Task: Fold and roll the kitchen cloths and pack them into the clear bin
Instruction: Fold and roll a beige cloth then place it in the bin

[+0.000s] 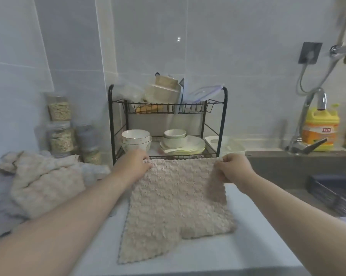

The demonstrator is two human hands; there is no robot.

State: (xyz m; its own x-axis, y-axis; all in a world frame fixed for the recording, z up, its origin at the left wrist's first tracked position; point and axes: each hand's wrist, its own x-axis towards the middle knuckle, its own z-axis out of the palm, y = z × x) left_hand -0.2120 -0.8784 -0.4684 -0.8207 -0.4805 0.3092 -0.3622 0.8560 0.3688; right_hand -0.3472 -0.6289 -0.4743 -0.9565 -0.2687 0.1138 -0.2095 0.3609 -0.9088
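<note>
Over counter, hands (135,163) pinching cloth (176,206) (beige)

The wall (208,46) is covered with pale grey tiles, and a soft shine is seen on them. A white counter (257,246) is set below it. A black wire rack (110,120) is placed at the back of the counter, close to the wall. White bowls (135,137) and plates (188,145) are kept on its lower shelf. Clear jars (59,110) are stacked left of the rack. A grey sink (287,170) is set on the right, with a silver tap (307,120) fixed behind it. A yellow soap bottle (320,128) is stood beside the tap.
</note>
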